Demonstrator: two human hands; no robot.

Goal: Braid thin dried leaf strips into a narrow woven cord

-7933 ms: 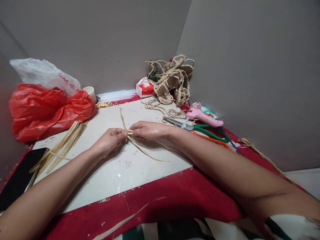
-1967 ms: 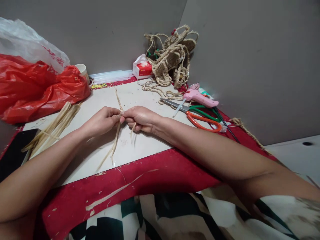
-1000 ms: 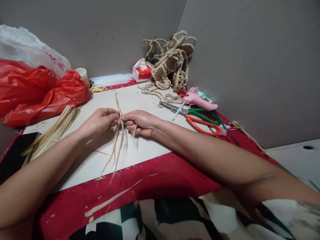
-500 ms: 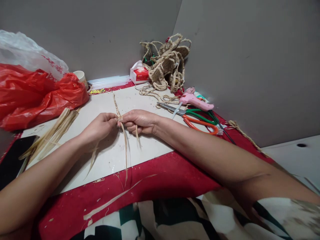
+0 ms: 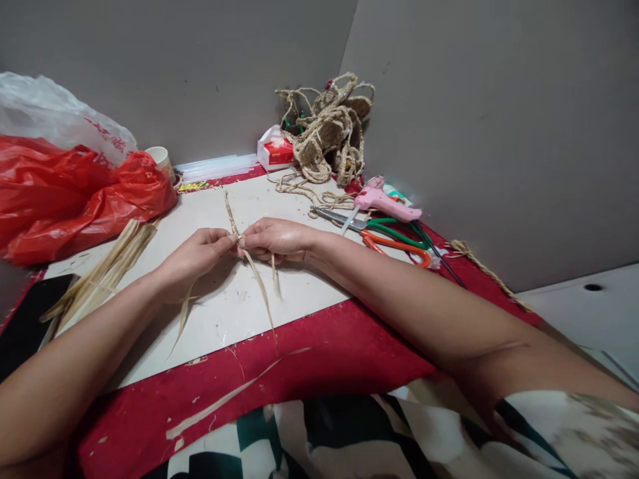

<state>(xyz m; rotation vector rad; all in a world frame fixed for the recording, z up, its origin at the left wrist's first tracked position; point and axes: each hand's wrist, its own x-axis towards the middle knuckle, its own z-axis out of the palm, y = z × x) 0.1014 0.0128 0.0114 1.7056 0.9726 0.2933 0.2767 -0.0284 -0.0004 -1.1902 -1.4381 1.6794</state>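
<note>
A thin straw-coloured braid (image 5: 229, 211) points away from me over the white board (image 5: 299, 293). My left hand (image 5: 204, 251) pinches its near end from the left, and a loose strand (image 5: 184, 318) hangs below that palm. From the right, my right hand (image 5: 272, 238) is closed on the same spot, its fingertips almost touching the left ones. One long loose strand (image 5: 261, 286) drops from between the hands toward the board's front edge. A shorter strand (image 5: 274, 274) hangs under my right fingers. The crossing of the strands is partly hidden by the fingertips.
Dry husk strips (image 5: 112, 269) and a black phone (image 5: 30, 319) lie at left, below a red plastic bag (image 5: 74, 199). Scissors (image 5: 394, 233), a pink glue gun (image 5: 384, 199) and a heap of braided cord (image 5: 329, 133) sit back right. A tissue box (image 5: 276, 153) stands behind.
The long middle strand's lower end has swung to the right. Both hands keep their grip at the braid's near end, and the view has shifted slightly.
</note>
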